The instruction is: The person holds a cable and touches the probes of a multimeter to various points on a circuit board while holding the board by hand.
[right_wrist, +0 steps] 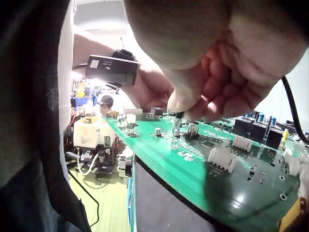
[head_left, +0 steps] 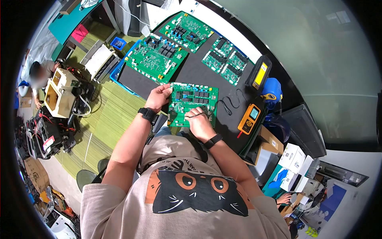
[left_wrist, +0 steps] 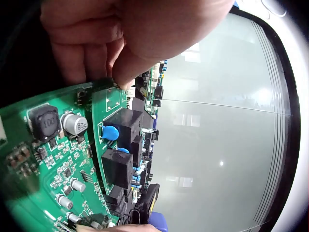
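Observation:
In the head view, a green circuit board (head_left: 174,109) is held over the table's near edge. My left hand (head_left: 158,98) pinches its upper left corner, thumb on the face; the left wrist view shows the hand (left_wrist: 140,29) above black relays (left_wrist: 117,168) and capacitors. My right hand (head_left: 200,126) is over the board's lower part. Seen from the right wrist, the hand (right_wrist: 212,72) pinches a small dark piece with a metallic tip (right_wrist: 177,126), low against the board (right_wrist: 149,152) beside small components. A black cord (head_left: 227,108) runs on the table right of the board.
Two large boards (head_left: 156,59) (head_left: 187,32) and several smaller boards (head_left: 226,59) lie on the black table. At the right are an orange meter (head_left: 250,118), a black device with a yellow face (head_left: 260,74) and a blue object (head_left: 272,88). Another person (head_left: 47,69) is at far left.

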Motion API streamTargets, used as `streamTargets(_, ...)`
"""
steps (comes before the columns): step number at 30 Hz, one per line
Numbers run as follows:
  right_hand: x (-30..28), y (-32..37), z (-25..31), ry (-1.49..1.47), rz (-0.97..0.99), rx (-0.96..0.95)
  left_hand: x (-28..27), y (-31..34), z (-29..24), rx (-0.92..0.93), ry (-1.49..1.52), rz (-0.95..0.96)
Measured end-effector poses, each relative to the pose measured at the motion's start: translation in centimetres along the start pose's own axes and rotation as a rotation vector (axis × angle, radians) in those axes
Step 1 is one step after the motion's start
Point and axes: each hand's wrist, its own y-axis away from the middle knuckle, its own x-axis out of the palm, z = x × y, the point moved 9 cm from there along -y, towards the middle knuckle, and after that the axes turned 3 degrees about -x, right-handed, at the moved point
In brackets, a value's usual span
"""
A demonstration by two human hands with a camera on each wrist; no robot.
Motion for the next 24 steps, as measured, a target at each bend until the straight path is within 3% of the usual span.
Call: streamTargets(24, -0.1, -0.3, 0.5, 0.041, -0.017, 0.029, -0.6, -0.5, 0.6, -0.008, -0.022, -0.034)
